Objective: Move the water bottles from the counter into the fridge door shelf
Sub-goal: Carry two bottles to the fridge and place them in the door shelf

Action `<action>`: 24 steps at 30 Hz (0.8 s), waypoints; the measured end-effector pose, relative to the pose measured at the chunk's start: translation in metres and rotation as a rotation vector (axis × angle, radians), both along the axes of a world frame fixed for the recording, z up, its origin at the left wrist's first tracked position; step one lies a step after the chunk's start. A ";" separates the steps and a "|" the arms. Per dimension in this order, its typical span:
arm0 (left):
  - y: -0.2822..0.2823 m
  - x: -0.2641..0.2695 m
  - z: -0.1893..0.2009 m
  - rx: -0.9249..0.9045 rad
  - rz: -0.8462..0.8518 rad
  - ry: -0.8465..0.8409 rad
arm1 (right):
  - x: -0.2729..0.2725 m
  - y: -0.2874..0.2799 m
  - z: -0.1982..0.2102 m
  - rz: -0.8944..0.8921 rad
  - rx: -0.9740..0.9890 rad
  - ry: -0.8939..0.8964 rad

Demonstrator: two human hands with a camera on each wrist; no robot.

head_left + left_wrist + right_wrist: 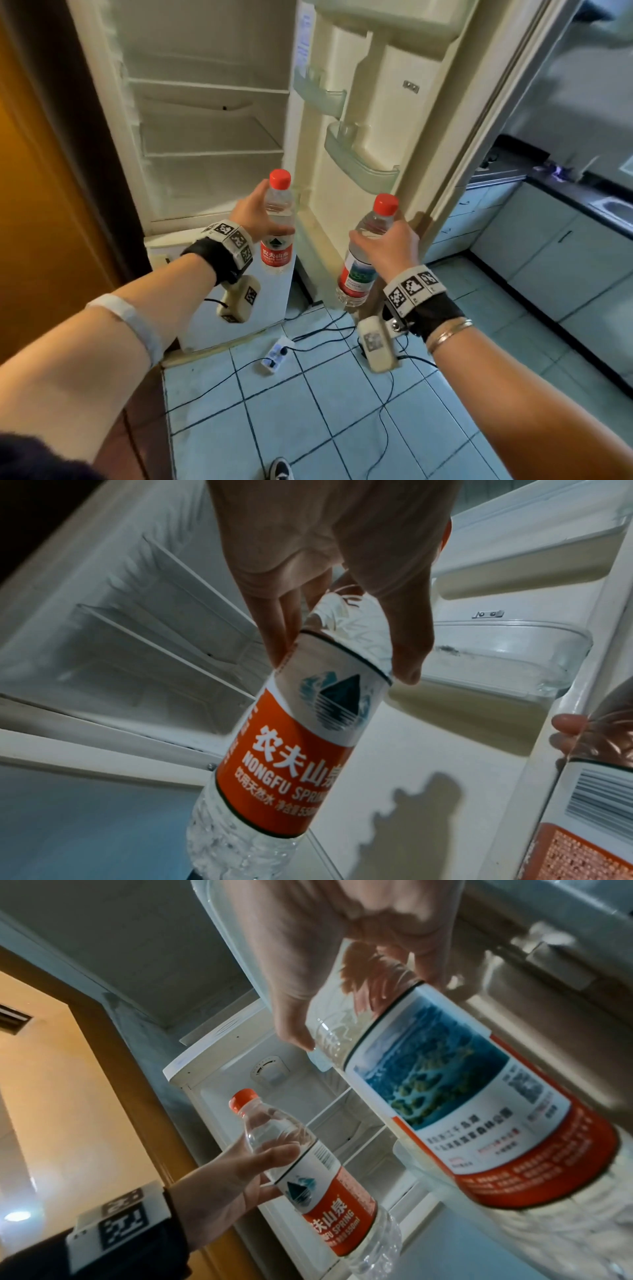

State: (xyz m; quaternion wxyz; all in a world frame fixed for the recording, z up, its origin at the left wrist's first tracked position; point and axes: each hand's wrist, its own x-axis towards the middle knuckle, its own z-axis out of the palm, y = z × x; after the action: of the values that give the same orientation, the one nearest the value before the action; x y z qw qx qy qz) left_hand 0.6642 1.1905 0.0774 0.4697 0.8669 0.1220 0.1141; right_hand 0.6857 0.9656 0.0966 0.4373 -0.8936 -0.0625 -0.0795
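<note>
My left hand (255, 214) grips a clear water bottle (278, 226) with a red cap and red label by its upper body, upright in front of the open fridge. The same bottle (301, 750) fills the left wrist view, fingers (281, 631) curled round its shoulder. My right hand (390, 246) holds a second red-capped bottle (363, 260), tilted slightly, near the open door's lower edge. Its label (455, 1096) looms large in the right wrist view, where the left-hand bottle (308, 1175) also shows. Two clear door shelves (359, 161) (318, 92) hang above both bottles.
The fridge interior (209, 137) has bare shelves. A lower compartment door (236, 291) stays closed below. A power strip (274, 354) and black cables (387, 411) lie on the tiled floor. Grey kitchen cabinets (534, 246) and a dark counter (561, 192) stand right. A wooden door frame (51, 171) borders the left.
</note>
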 end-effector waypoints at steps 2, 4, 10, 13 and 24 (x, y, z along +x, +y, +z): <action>-0.007 0.009 -0.002 -0.024 -0.034 -0.003 | 0.003 -0.004 -0.002 -0.006 0.016 0.003; -0.013 0.019 -0.002 -0.023 -0.057 -0.010 | 0.006 -0.005 -0.003 -0.004 0.046 -0.001; -0.017 0.060 0.004 0.012 -0.085 0.000 | 0.035 0.006 -0.001 0.038 0.105 -0.038; -0.013 0.088 0.009 0.028 -0.076 -0.025 | 0.064 0.017 -0.002 0.034 0.111 -0.007; 0.002 0.203 0.011 -0.071 -0.025 -0.082 | 0.182 0.053 -0.025 0.017 0.190 -0.003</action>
State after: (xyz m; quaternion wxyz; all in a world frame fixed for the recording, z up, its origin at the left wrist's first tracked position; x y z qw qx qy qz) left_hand 0.8670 1.1923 0.0881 0.5064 0.8456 0.0957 0.1392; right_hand 0.8677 1.0189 0.0713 0.5205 -0.8475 -0.0630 -0.0828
